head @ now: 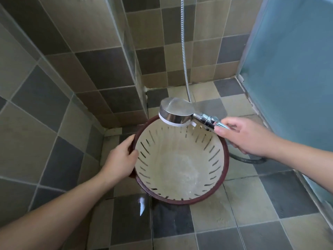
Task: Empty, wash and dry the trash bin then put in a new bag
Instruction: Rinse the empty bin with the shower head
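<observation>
Bin washing looked to be the step in hand: the cream, slotted bin with its dark red rim stood tilted on the wet tiled floor of a shower corner, empty of rubbish. At its left rim the left hand gripped the edge, thumb inside. Water ran over the bin's bottom. Above the far rim hung the shower head, its handle clasped in the right hand. Next, the bin probably needed turning to rinse every wall, then draining.
</observation>
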